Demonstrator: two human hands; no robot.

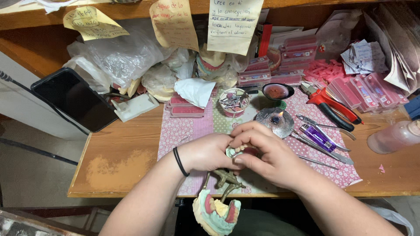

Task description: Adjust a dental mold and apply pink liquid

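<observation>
A small dental cast with a row of teeth is pinched between the left hand and the right hand, pressed together over the patterned mat at the desk's front edge.

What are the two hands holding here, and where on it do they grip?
Both the left hand and right hand pinch a small denture piece with teeth, fingertips at its edges; the exact grip is mostly hidden.
</observation>
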